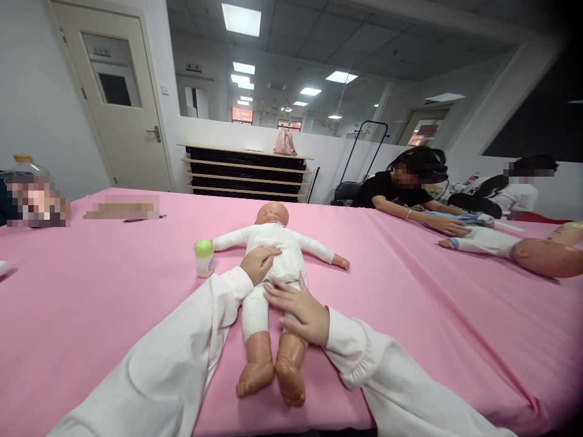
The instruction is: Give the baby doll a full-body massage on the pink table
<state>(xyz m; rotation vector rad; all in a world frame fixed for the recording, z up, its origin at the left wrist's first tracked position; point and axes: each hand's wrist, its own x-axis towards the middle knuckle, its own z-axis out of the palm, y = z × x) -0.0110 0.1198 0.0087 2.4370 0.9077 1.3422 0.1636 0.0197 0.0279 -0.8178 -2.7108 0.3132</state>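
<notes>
Nearest us, our white sleeves [173,370] reach over the pink table [91,303], where beside a green-capped jar [204,258] our left hand [259,263] rests flat on the doll [272,285]'s belly and our right hand [300,311] lies fingers spread on its thigh.

A tan-skinned baby doll [273,255] in a plain white suit lies on a solid pink tablecloth [113,291], beside a small white jar [204,258] with a lime-green lid, while both of the person's hands, left hand [259,263] and right hand [300,312], emerge from plain white sleeves.
</notes>
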